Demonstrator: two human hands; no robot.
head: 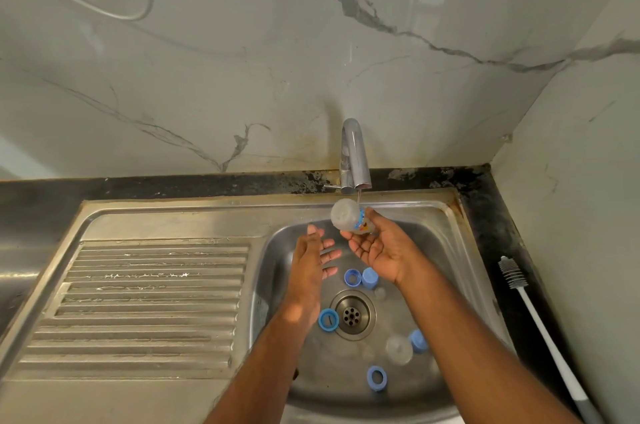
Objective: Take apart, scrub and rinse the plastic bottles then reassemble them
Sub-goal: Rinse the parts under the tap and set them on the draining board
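A: The bottle (349, 220) is held on its side under the tap (354, 160), at the far edge of the sink (446, 215), cradled on the upturned fingers of the right hand (382, 250) with the thumb on top. A thin stream is seen falling onto it.

B: And the left hand (313, 261)?

A: It is kept just left of the bottle, fingers spread and straight, nothing grasped.

B: How should the rinse be done well?

A: The open mouth should probably be turned up into the stream, so that the inside is flushed, then tipped out. The left hand could be brought in to steady it.

B: The other parts?

A: Blue rings and caps (356, 277) are left around the drain (352, 314); the brush (540, 323) is laid on the right counter.
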